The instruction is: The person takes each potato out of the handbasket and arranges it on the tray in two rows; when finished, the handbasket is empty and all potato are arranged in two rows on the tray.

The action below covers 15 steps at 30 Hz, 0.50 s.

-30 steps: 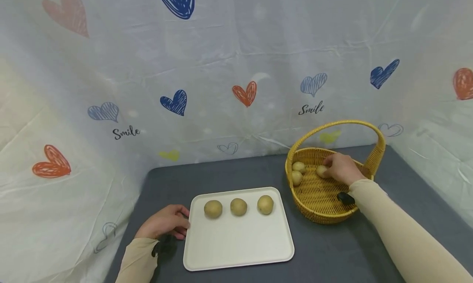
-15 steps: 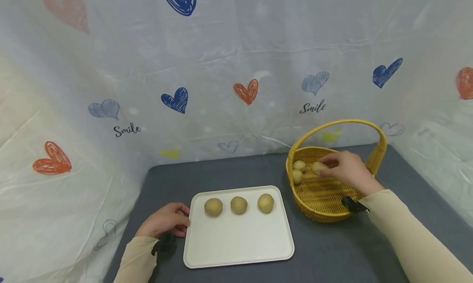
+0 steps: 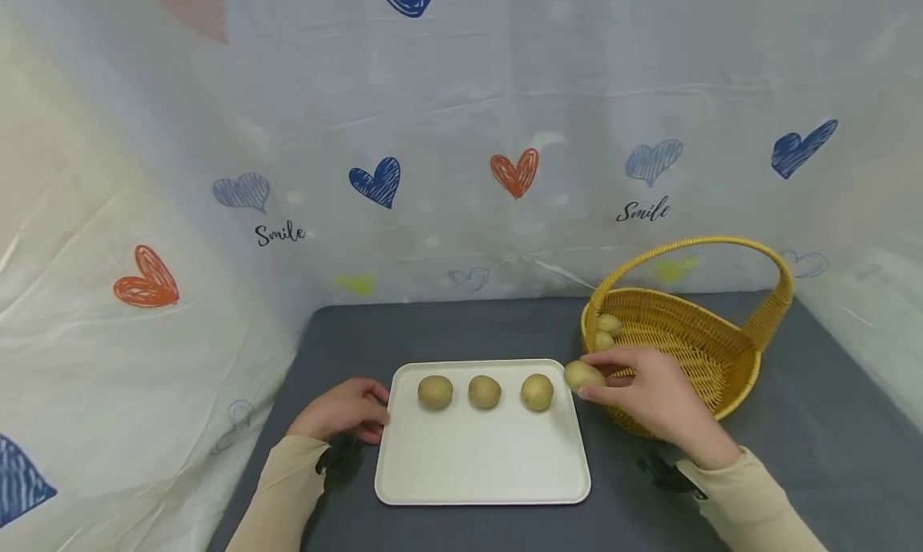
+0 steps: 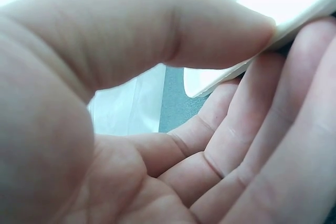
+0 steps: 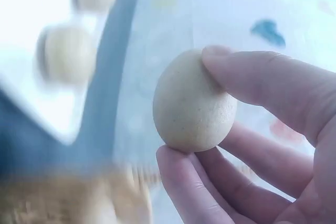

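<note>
a right hand [image 3: 652, 392] pinched a potato [image 3: 583, 376], seemingly best held above the tray [image 3: 483, 468] alongside, which the left hand [image 3: 342, 412] gripped.

Over the tray [image 3: 481, 462], free room in front, three potatoes [image 3: 484, 392] in the way behind.

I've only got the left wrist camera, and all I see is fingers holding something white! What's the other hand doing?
Observer: The right hand pinches an oval, pale-brown, potato-like thing between its thumb and fingers.
Operator: Ooh! Are there lots more on the white thing?
Observer: Three like it sit in a row on the flat, white, rectangular tray.
Operator: What's beside the tray?
Observer: A yellow woven basket with an arched handle, standing to its right.
</note>
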Tool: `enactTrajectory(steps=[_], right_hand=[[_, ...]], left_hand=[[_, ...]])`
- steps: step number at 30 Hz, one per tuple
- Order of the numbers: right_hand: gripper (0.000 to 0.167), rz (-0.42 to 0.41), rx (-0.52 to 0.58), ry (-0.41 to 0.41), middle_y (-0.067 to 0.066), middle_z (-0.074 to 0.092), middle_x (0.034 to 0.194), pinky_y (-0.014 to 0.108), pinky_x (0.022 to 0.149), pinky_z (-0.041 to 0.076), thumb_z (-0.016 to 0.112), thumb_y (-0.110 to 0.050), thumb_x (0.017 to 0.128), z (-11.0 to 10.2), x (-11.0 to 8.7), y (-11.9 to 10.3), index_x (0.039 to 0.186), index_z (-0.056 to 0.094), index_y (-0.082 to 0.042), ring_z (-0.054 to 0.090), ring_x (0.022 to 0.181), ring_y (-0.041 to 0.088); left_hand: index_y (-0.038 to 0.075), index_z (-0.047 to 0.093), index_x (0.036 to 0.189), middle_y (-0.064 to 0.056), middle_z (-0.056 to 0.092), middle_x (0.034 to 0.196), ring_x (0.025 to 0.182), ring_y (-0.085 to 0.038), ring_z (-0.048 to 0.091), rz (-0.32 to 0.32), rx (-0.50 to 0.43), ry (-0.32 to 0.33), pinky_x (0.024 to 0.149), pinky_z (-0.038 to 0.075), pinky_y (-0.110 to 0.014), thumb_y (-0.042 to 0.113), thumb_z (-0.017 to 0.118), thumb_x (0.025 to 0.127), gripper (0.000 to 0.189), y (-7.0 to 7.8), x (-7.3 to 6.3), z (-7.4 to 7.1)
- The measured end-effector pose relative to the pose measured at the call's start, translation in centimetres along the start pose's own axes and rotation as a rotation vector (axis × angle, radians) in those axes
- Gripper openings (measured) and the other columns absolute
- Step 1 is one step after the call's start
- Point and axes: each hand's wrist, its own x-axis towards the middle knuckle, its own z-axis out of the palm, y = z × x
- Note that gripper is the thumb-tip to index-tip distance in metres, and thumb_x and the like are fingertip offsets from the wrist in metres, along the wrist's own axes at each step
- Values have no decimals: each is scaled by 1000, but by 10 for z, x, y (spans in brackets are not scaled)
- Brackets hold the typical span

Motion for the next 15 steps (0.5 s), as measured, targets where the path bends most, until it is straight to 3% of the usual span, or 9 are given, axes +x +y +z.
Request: enactTrajectory(steps=[4, 10, 15], right_hand=[[41, -26, 93, -72, 7, 79, 120, 25, 83, 66, 92, -28, 87, 36, 12, -16, 123, 81, -12, 78, 106, 21], [35, -104, 127, -134, -2, 81, 110, 27, 84, 66, 94, -23, 84, 99, 35, -37, 116, 83, -14, 74, 101, 12], [34, -168, 175, -208, -4, 79, 104, 24, 81, 63, 95, -20, 82, 149, 41, -53, 113, 83, -14, 72, 93, 7]], left_hand=[[-6, 62, 123, -17, 71, 92, 75, -23, 77, 5, -7, -9, 71, 69, -41, 6, 76, 87, 40, 3, 3, -1], [-6, 62, 121, -18, 71, 90, 73, -23, 77, 11, -15, -13, 70, 69, -41, 5, 76, 87, 39, 4, 3, -1], [-6, 62, 120, -17, 72, 89, 71, -22, 76, 6, -24, -14, 70, 69, -40, 5, 76, 86, 38, 2, 0, -1]])
